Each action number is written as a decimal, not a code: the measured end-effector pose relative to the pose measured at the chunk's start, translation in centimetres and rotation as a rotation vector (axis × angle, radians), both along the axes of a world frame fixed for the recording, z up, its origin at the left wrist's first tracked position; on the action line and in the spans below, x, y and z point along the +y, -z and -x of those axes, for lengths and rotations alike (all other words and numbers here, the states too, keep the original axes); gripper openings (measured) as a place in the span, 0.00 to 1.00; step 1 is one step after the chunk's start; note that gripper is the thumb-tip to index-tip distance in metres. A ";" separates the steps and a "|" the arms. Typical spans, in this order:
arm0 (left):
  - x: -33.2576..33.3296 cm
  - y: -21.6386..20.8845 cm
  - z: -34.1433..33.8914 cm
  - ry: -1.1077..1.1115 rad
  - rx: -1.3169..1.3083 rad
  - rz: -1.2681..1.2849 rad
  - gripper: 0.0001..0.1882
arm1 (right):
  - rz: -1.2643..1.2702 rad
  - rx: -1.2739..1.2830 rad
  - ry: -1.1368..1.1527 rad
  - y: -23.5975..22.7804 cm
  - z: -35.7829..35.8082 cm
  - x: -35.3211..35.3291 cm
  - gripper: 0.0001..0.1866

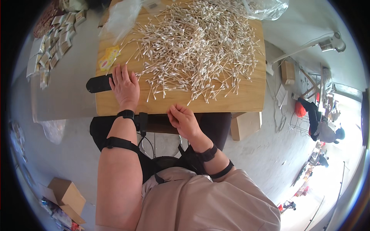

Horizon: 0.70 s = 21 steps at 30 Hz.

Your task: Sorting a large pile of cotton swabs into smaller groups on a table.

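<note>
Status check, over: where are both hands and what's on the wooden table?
Left hand flat on the wooden table, open, beside a black strap. Right hand curled at the table's near edge; contents not visible. Cotton swabs heaped ahead, untouched.

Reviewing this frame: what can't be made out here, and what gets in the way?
Head view only:
- Right hand: fingers curl inward at the table edge, hiding whether they pinch a cotton swab.
- Left hand: lies flat over a black strip, covering its right end.
- Small packets at upper left: too small and bent by the fisheye rim to identify.
- Clear bag: cut off by the top edge.
</note>
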<state>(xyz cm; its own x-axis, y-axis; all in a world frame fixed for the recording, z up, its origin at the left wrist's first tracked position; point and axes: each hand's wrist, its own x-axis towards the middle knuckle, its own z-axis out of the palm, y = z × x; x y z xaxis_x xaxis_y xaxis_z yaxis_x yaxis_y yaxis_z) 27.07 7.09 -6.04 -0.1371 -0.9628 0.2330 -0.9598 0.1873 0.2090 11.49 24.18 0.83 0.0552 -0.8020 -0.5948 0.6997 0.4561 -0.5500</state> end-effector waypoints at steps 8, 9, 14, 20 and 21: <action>0.1 0.2 0.6 0.009 0.009 -0.015 0.23 | 0.551 1.032 0.135 -0.6 0.6 -6.4 0.08; 0.1 0.2 0.4 0.006 0.006 -0.017 0.23 | 0.556 1.026 0.134 -0.4 1.3 -7.1 0.08; 0.1 -0.1 -0.2 0.009 0.001 -0.007 0.23 | 0.330 1.853 0.196 0.0 8.2 -8.0 0.09; 0.2 -0.3 -0.1 0.020 0.027 -0.031 0.23 | 0.218 1.931 0.120 2.2 10.9 -6.5 0.07; 0.1 -0.3 0.0 0.021 0.033 -0.023 0.23 | 0.227 1.909 0.147 2.3 11.0 -6.3 0.07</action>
